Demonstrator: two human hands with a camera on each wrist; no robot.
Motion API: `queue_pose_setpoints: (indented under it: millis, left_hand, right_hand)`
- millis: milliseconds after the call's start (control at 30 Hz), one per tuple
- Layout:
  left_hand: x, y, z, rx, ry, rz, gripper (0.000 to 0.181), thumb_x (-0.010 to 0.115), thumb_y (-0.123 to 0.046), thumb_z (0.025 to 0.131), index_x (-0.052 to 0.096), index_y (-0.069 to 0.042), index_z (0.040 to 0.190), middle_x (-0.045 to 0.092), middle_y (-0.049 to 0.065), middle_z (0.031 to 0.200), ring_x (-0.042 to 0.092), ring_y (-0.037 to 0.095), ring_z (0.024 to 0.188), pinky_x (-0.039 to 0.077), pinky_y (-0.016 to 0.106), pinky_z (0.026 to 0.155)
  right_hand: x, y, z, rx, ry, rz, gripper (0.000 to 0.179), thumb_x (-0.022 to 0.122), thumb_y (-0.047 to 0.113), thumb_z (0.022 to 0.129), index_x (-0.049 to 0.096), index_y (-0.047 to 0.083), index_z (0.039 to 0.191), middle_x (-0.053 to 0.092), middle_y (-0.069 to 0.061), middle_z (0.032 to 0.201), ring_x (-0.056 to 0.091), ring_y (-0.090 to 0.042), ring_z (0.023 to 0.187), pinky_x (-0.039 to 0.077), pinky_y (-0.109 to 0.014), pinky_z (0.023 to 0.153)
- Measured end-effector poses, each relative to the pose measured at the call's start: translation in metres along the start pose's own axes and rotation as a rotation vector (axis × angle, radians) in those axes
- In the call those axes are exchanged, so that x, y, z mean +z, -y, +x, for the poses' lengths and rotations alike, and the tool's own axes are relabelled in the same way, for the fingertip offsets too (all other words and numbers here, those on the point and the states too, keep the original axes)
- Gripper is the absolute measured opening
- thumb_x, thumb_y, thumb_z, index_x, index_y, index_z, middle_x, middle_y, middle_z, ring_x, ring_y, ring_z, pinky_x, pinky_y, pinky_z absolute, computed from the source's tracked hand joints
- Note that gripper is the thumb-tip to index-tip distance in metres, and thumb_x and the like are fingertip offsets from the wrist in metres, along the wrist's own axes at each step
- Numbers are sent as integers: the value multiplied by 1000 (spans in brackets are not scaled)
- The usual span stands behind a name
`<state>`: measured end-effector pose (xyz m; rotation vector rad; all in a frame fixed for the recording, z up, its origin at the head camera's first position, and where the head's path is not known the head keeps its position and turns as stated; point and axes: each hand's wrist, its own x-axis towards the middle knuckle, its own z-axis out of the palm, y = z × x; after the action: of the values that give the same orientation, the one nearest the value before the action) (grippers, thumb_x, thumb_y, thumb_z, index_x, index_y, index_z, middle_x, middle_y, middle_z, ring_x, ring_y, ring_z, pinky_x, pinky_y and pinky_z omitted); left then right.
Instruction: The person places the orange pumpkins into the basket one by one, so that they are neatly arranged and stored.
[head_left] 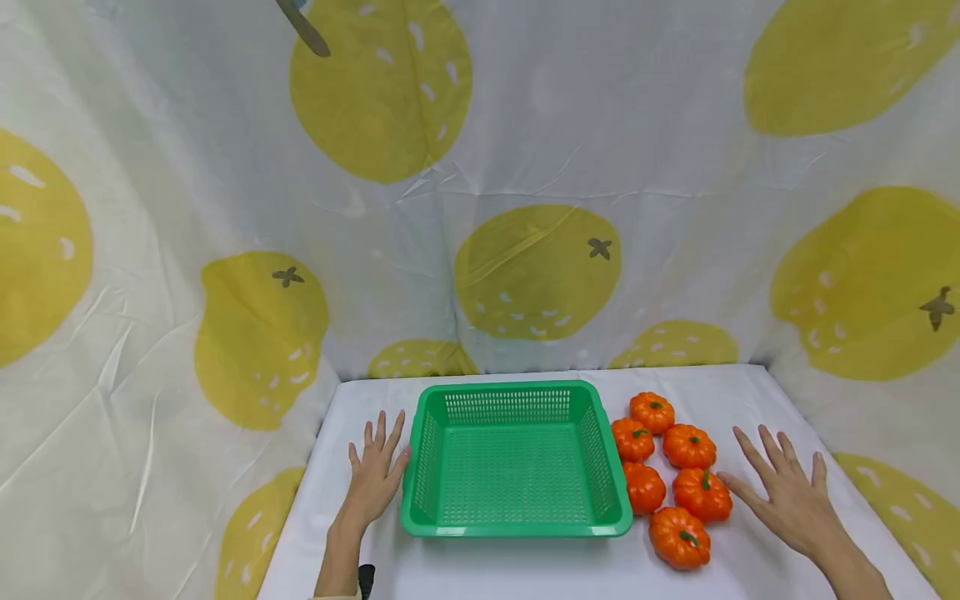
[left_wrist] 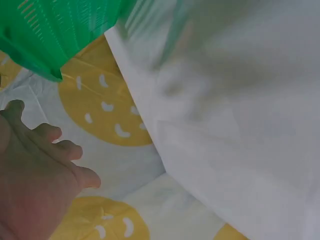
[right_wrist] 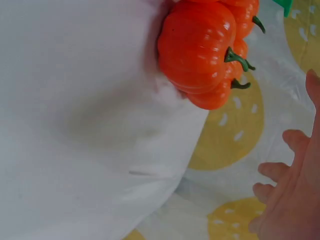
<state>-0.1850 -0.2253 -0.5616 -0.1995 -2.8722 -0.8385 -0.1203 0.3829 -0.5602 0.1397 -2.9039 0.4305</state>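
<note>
A green plastic basket (head_left: 517,530) with slotted walls stands on the white table, nothing inside it. Along its right side sit several small orange pumpkins (head_left: 688,447) with green stems, grouped close together. My left hand (head_left: 372,483) is just left of the basket, fingers spread and straight, holding nothing; in the left wrist view the basket's green wall (left_wrist: 60,40) shows above the hand. To the right of the pumpkins, my right hand (head_left: 797,504) is spread with its thumb toward the nearest one. The right wrist view shows a glossy pumpkin (right_wrist: 197,47) up close.
White cloth covers the table (head_left: 525,575). A pale curtain (head_left: 390,275) printed with yellow lemons rises behind it and along both sides. Close to the left wrist lies a small black object (head_left: 366,578), partly cut off by the frame's bottom edge.
</note>
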Motion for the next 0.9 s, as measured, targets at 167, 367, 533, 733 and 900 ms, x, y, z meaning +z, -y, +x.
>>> queue_pose_setpoints:
  millis: [167, 367, 533, 733, 900]
  left_hand:
    - [12, -6, -4, -3, 66, -106, 60, 44, -43, 100, 18, -36, 154, 10, 9, 163, 2, 41, 150, -3, 74, 109]
    - [21, -6, -7, -29, 115, -183, 60, 44, -43, 100, 16, -40, 153, 11, 6, 163, 4, 40, 150, -1, 74, 110]
    - [25, -2, -10, -49, 147, -213, 58, 43, -42, 101, 18, -39, 153, 13, 8, 163, 5, 42, 150, 0, 75, 109]
    - [27, 0, -11, -79, 163, -337, 54, 40, -39, 102, 18, -41, 152, 12, 6, 164, 4, 42, 150, -2, 73, 111]
    - [31, 2, -13, -121, 196, -533, 53, 38, -38, 103, 16, -44, 151, 11, -2, 164, 5, 33, 152, -1, 70, 114]
  right_hand:
    - [6, 0, -7, 7, 10, 17, 81, 57, 48, 92, 11, 26, 156, 7, -29, 158, -11, -48, 146, -35, -59, 103]
    - [9, 1, -10, 28, 35, 34, 80, 55, 48, 93, 11, 26, 156, 5, -29, 158, -8, -53, 144, -36, -58, 101]
    - [10, 2, -12, 42, 53, 45, 80, 55, 48, 93, 12, 25, 156, 8, -30, 157, -6, -54, 143, -36, -59, 99]
    - [13, 0, -16, 72, 78, 71, 80, 55, 49, 93, 13, 23, 156, 13, -33, 155, 4, -59, 140, -35, -62, 99]
    - [20, -5, -22, 106, 95, 108, 81, 54, 50, 93, 12, 21, 156, 16, -36, 153, 14, -62, 135, -31, -69, 99]
